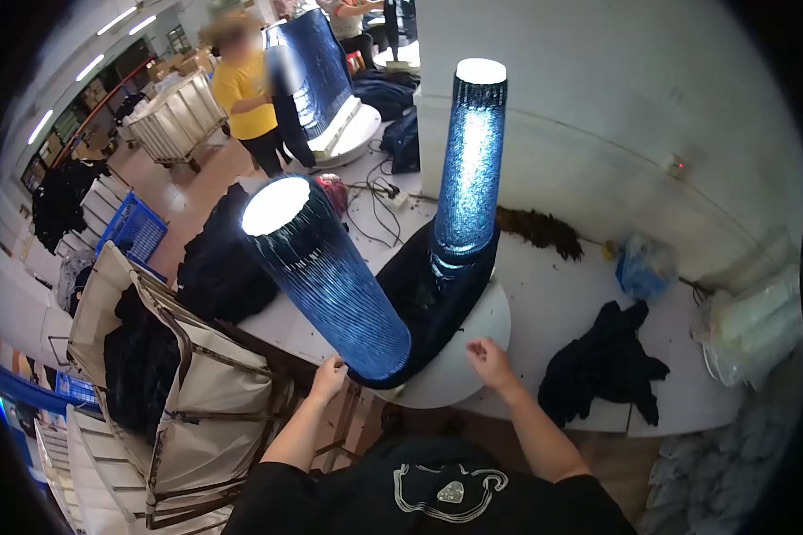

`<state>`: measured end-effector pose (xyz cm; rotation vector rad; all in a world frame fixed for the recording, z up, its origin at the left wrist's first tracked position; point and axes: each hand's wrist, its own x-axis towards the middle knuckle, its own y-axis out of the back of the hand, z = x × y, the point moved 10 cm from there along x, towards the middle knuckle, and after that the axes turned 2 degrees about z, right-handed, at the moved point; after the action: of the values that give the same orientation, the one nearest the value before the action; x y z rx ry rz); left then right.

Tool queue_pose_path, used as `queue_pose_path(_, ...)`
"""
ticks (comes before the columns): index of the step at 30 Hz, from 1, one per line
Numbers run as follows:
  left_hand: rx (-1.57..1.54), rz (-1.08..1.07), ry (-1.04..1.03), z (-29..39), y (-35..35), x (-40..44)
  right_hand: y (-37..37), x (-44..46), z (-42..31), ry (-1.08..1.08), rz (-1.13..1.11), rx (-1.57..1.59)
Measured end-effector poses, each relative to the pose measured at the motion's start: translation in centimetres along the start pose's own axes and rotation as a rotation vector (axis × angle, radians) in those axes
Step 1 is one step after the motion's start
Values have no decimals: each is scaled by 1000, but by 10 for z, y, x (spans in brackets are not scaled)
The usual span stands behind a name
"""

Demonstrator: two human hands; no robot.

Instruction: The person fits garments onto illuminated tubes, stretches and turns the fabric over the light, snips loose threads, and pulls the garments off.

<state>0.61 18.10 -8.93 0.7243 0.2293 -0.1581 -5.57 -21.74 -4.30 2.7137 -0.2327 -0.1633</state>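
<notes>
Dk blue knit garment [357, 312] is stretched over two lit tubes [277, 205], loose dk band linking them at the base; both stand on a round white plate [446, 373] at the table's [549, 308] front edge. L hand [328, 379] is at the garment's lower edge, by foot of L tube; fingers curled, can't tell if they pinch the cloth. R hand [489, 361] is over plate's R edge, clear of garment; fingers loosely apart, nothing seen in it. Black cloth [602, 366] lies nr table's front edge, to R; blue plastic bag [647, 267] nr back edge, by wall. Canvas cart [214, 392] w/ dk cloth stands off table's L edge. Co-worker [241, 94] in yellow is at another lit form, farther up.
</notes>
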Motion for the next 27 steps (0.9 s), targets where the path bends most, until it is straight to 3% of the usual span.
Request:
queue_pose_path(3,101,36,-110,-5,15,-8,31,11,-46,89,165,-109)
queue_pose_path(7,43,88,-379,72,41,-27,61,27,-78,310,381,-394)
queue_pose_path(10,48,109,-649,124,53,-27,62,37,-65,235,386,-489)
queue_pose_path(13,197,90,-765,148,47,-9,48,36,-21,56,334,-657)
queue_pose_path(19,454,126,-842,144,28,45,25,12,6,-161,231,-708)
queue_pose_path(20,465,146,-863,144,27,48,26,11,-1,-147,252,-712)
queue_pose_path(24,497,99,-894,152,17,49,48,-17,-46,188,687,-694)
queue_pose_path(27,534,26,-881,141,-3,59,37,-10,-23,74,566,-746)
